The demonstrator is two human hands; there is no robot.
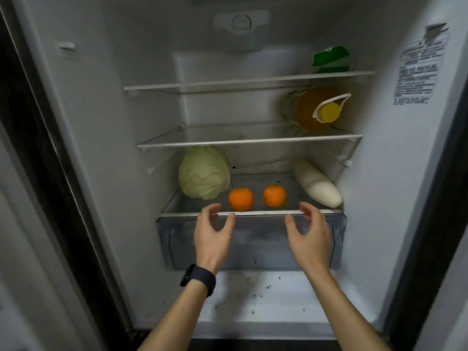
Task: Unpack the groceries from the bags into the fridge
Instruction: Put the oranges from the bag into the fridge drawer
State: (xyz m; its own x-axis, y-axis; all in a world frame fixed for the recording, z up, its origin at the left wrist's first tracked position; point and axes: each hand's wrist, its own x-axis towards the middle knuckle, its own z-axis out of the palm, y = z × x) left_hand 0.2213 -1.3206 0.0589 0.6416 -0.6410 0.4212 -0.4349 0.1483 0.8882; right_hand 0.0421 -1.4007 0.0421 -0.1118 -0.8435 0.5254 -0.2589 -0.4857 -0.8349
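Observation:
The fridge stands open before me. On its lowest glass shelf lie a pale green cabbage at the left, two oranges in the middle and a white radish at the right. My left hand, with a dark watch on the wrist, hovers just in front of the shelf's edge below the left orange, fingers loosely curved and holding nothing. My right hand mirrors it below the right orange, also holding nothing. No bags are in view.
A bottle of amber oil with a yellow cap lies on the middle shelf at the right. A green package sits on the top shelf. A clear drawer hangs under the lowest shelf. Fridge walls close in left and right.

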